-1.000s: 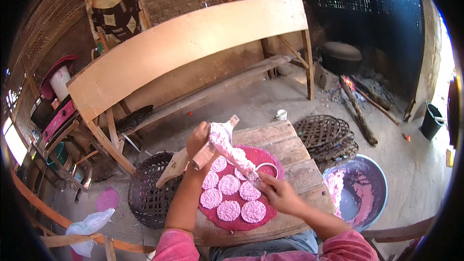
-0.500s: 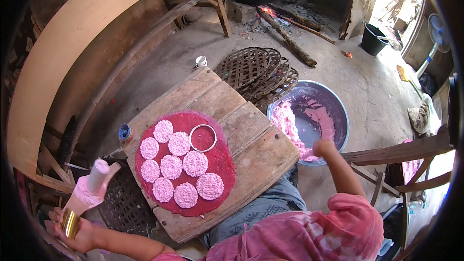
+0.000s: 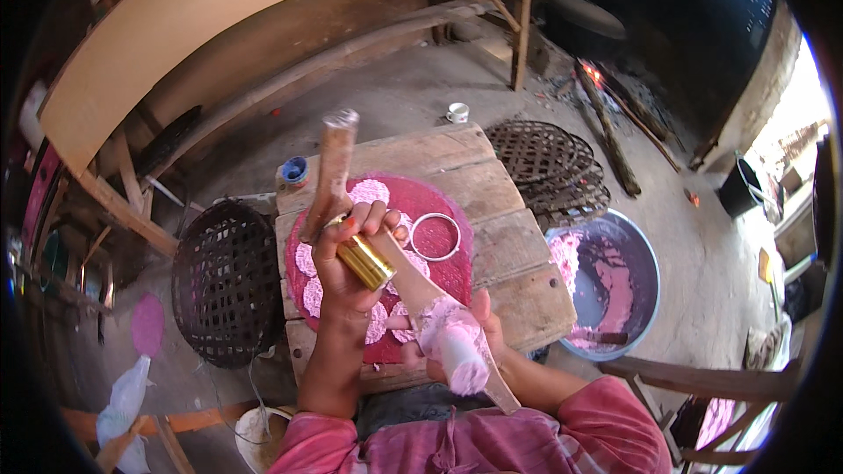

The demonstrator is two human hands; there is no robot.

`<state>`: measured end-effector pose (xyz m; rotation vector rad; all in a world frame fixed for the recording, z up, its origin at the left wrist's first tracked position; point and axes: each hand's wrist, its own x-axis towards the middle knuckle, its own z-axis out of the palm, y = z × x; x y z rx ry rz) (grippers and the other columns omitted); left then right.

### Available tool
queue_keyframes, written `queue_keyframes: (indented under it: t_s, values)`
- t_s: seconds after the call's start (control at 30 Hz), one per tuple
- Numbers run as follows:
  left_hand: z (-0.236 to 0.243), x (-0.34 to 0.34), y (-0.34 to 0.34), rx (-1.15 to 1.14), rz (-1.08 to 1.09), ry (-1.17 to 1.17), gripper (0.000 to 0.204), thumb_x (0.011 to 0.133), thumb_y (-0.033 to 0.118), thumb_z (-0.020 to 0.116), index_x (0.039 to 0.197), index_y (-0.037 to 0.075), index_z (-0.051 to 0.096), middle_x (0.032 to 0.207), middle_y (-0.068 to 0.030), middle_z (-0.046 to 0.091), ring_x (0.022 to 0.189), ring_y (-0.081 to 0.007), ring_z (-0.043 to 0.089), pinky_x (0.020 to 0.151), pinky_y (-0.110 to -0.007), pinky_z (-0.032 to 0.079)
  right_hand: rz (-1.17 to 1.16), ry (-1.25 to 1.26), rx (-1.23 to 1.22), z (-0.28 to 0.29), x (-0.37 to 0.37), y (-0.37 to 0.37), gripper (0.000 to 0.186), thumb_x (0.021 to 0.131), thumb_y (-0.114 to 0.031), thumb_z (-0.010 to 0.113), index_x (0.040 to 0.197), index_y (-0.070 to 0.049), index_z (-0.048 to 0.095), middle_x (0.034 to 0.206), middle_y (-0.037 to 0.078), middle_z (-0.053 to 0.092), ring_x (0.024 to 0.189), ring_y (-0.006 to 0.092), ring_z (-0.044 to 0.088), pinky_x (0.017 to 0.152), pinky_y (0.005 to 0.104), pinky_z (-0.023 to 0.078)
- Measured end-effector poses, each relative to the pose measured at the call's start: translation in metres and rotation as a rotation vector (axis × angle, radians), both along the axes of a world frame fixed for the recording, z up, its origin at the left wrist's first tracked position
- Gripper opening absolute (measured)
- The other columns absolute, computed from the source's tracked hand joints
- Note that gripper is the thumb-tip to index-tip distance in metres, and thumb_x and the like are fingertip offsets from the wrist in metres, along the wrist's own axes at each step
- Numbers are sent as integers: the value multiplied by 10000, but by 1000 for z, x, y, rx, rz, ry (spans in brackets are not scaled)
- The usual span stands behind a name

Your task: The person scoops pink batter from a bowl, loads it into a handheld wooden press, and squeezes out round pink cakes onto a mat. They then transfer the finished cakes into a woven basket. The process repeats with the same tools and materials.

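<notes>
My left hand (image 3: pixel 347 259) grips a wooden tool (image 3: pixel 404 281) with a gold metal cylinder (image 3: pixel 373 272), held over a red round mat (image 3: pixel 450 283). A white cylinder (image 3: pixel 467 367) coated with pink mixture sticks up at the tool's lower end. My right hand (image 3: pixel 481 342) holds that end, its fingers partly hidden behind it. Pink textured discs (image 3: pixel 371 190) and a white ring (image 3: pixel 435 237) lie on the mat, which rests on a plank table (image 3: pixel 518 290). The discs are partly covered by my hands and the tool.
A blue basin (image 3: pixel 647 281) of pink mixture stands right of the table. Woven trays (image 3: pixel 549 171), a dark basket (image 3: pixel 219 281), a small blue container (image 3: pixel 294 171) and a white cup (image 3: pixel 457 112) surround it. A pot (image 3: pixel 584 22) is near burning logs (image 3: pixel 606 127). A bench (image 3: pixel 176 44) stands behind.
Since half a second ago, my left hand has brought the wooden tool from the lower left over the mat. My right hand has left the basin and taken hold of the tool.
</notes>
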<state>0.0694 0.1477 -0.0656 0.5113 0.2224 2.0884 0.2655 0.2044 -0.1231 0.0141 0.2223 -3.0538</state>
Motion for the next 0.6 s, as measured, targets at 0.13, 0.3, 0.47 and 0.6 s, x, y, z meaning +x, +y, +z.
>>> queue_keyframes:
  t_s: [0.13, 0.3, 0.47, 0.6]
  values:
    - [-26, -29, -49, -724, 642, 725, 225, 889, 181, 633, 1081, 65, 636, 1014, -57, 627, 1015, -177, 594, 914, -327, 477, -334, -284, 317, 18, 9, 29, 974, 837, -746, 473, 1363, 67, 368, 1053, 259, 582, 645, 259, 618, 513, 317, 527]
    - [-42, -24, -78, -705, 226, 1583, 337, 802, 242, 747, 1071, 65, 649, 949, -95, 689, 821, -213, 664, 744, -332, 525, -557, -150, 1252, 74, 24, 59, 839, 820, -565, 644, 1344, 19, 347, 934, 134, 560, 621, 166, 581, 493, 265, 478]
    - [-38, 2, -71, -576, 40, 1457, 314, 768, 260, 755, 1035, 120, 665, 847, -108, 688, 727, -242, 678, 643, -358, 509, -600, 73, 1888, 109, 12, 44, 944, 716, -458, 806, 1345, 58, 328, 981, 166, 550, 846, 240, 612, 709, 364, 510]
    - [-50, 22, -63, -252, 69, 1676, 332, 840, 286, 657, 1106, 101, 590, 818, -142, 653, 701, -283, 645, 646, -394, 502, -386, 272, 2203, 122, 16, 45, 938, 692, -393, 850, 1329, 66, 335, 1130, 262, 563, 1015, 359, 637, 828, 446, 517]
